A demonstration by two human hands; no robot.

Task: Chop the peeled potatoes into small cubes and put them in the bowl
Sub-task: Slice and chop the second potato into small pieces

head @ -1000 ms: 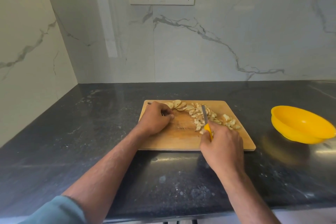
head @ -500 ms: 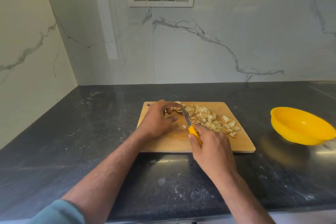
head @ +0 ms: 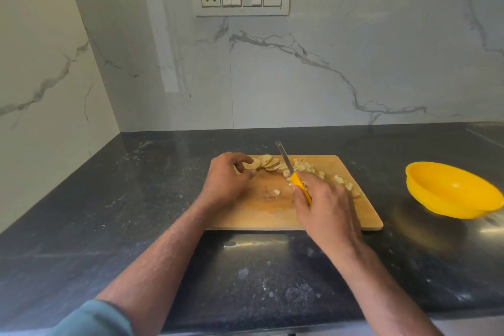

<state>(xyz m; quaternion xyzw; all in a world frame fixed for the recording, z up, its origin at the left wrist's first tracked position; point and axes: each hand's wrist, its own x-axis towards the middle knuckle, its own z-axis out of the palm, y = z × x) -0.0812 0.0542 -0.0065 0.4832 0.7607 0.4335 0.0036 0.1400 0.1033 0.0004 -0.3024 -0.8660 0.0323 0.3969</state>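
Right hand [head: 324,207] grips knife [head: 293,172] over board [head: 272,215], left hand [head: 226,180] curled pinching potato slices [head: 266,163] at 10 o'clock, bowl [head: 452,191] at 3.

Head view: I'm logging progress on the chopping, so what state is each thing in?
Potato slices: uncut, fanned on the board, left hand on them.
Potato cubes: cut, loose on the board.
Knife: held by right hand, blade raised.
Bowl: looks empty.
Cutting board: flat on counter.
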